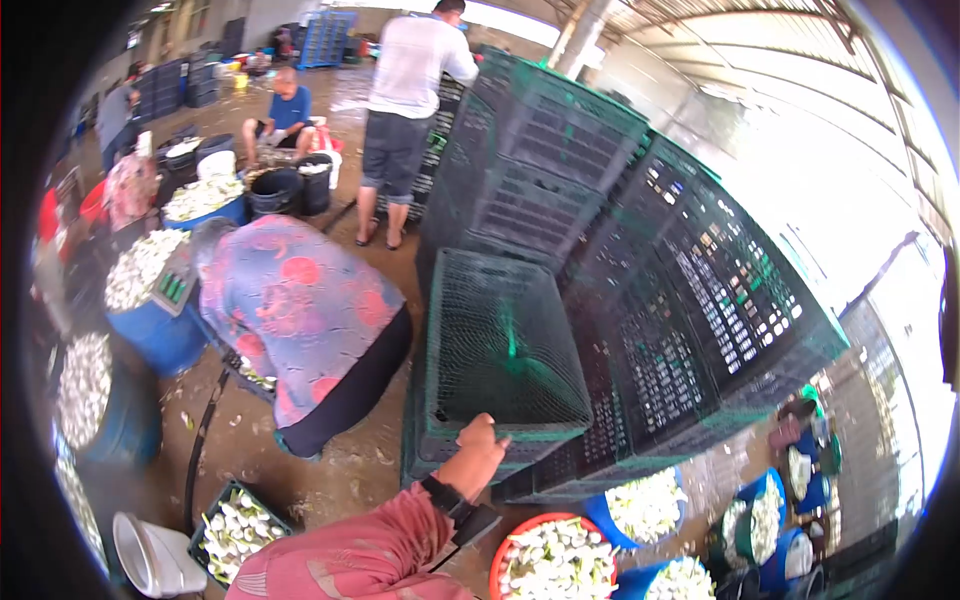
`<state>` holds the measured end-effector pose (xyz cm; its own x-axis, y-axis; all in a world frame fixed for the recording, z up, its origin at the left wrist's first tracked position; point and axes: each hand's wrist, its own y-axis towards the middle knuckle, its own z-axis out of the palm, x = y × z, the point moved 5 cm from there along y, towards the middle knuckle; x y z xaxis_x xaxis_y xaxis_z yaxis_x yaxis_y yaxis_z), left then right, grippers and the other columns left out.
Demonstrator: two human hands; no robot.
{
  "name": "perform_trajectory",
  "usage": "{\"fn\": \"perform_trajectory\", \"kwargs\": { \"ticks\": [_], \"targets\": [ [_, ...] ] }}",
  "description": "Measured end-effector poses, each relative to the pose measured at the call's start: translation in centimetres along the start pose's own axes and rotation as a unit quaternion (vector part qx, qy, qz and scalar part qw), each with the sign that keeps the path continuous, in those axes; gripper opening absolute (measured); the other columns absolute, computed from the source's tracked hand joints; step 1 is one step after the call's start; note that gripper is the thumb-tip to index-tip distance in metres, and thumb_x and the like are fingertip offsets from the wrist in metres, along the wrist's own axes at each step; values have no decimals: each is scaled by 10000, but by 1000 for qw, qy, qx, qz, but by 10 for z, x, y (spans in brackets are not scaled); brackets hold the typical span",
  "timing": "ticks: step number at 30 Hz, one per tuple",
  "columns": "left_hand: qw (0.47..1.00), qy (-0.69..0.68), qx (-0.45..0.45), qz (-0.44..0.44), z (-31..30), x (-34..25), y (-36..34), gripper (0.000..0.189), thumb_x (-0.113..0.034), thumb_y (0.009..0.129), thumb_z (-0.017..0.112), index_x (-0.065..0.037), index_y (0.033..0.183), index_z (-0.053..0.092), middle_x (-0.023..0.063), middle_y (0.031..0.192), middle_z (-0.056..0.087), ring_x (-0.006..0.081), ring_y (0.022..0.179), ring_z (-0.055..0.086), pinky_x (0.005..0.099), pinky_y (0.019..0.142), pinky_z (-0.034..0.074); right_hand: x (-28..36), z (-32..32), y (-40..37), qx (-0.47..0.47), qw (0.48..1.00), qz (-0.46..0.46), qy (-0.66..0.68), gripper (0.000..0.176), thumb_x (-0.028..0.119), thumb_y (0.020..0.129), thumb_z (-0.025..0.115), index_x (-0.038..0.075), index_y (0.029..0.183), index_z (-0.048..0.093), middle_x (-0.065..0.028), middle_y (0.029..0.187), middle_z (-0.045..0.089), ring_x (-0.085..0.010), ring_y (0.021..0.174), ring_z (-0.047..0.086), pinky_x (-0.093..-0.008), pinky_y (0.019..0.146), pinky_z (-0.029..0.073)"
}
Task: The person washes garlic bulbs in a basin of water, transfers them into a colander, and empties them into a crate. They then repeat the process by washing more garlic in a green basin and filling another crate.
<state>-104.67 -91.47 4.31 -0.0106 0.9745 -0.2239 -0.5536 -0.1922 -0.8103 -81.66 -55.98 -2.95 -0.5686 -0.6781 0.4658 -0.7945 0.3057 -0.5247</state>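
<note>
My left hand (482,446), below a red sleeve and a dark wristband, is closed around the near rim of a dark green plastic crate (505,345). The crate's open top faces me, and its mesh-like inside shows some bright green at the bottom. It sits on top of another crate (430,452), beside taller stacks. My right hand is out of view.
Tall crate stacks (690,290) stand to the right. A person in a flowered top (300,310) bends at the left. Another person (405,110) stands behind. A red tub (493,575), blue tubs (170,345) and a small crate (197,548) hold white vegetables; a white bucket (150,560) stands nearby.
</note>
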Motion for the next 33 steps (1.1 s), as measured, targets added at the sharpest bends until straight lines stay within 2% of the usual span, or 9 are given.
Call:
{"fn": "perform_trajectory", "kwargs": {
  "ticks": [12, 13, 14, 15, 19, 21, 24, 29, 33],
  "targets": [
    [973, 103, 207, -12, -16, -58, -106, 153, -70, 670, 573, -26, 792, 493, 100, 794, 497, 234, 752, 482, 421, 657, 423, -130, 84, -106, -40, 988, 103, 112, 131, 206, 719, 501, 95, 659, 537, -43, 582, 527, -146, 499, 492, -314, 427, 372],
    [864, 325, 299, 242, -24, -84, -137, 176, -72, 669, 600, -21, 794, 487, 97, 788, 508, 212, 740, 496, 384, 663, 427, -158, 106, -131, -42, 985, 110, 125, 138, 207, 719, 500, 95, 648, 537, -41, 571, 527, -142, 490, 491, -313, 419, 370],
    [632, 497, 388, 450, -31, -92, -183, 202, -74, 668, 627, -15, 795, 482, 95, 783, 519, 191, 728, 509, 348, 669, 431, -181, 130, -157, -49, 982, 112, 142, 145, 208, 720, 499, 95, 638, 537, -39, 561, 526, -138, 480, 490, -312, 410, 368],
    [579, 468, 436, 507, -38, -90, -210, 259, -57, 654, 662, -4, 813, 465, 93, 773, 537, 151, 706, 519, 278, 658, 434, -184, 144, -186, -62, 981, 104, 152, 152, 208, 720, 498, 95, 627, 538, -37, 551, 526, -133, 470, 489, -310, 402, 367],
    [623, 585, 387, 346, -84, -108, -204, 280, 12, 686, 609, -30, 903, 437, 146, 882, 549, 216, 798, 551, 289, 711, 448, -212, 156, -257, -163, 970, 149, 98, 228, 248, 724, 459, 74, 809, 579, -93, 645, 575, -187, 589, 562, -343, 564, 437],
    [493, 524, 567, 401, -113, -111, -216, 345, 88, 683, 569, -11, 955, 382, 210, 903, 519, 258, 828, 543, 353, 768, 445, -254, 187, -299, -174, 928, 251, 215, 248, 215, 706, 488, 74, 890, 579, -78, 710, 591, -179, 603, 567, -323, 566, 448],
    [771, 445, 445, 102, -163, -87, -295, 311, 110, 698, 525, 9, 948, 371, 240, 909, 503, 295, 861, 526, 367, 777, 448, -319, 249, -358, -245, 849, 299, 361, 215, 174, 709, 491, 62, 869, 581, -72, 693, 590, -156, 595, 563, -309, 551, 448],
    [792, 486, 369, -11, -227, -77, -325, 199, 25, 689, 540, 5, 854, 431, 175, 866, 510, 285, 897, 498, 411, 823, 422, -365, 334, -440, -134, 920, 335, 151, 202, 179, 719, 470, 29, 779, 590, -125, 716, 597, -223, 665, 583, -319, 568, 460],
    [763, 531, 346, -128, -252, 11, -328, 78, -17, 658, 509, -56, 651, 443, 65, 721, 436, 253, 757, 476, 478, 793, 404, -338, 287, -468, -389, 517, 368, 668, 201, 239, 765, 479, 49, 738, 540, -65, 604, 542, -141, 475, 505, -247, 409, 390]
  ]
}}
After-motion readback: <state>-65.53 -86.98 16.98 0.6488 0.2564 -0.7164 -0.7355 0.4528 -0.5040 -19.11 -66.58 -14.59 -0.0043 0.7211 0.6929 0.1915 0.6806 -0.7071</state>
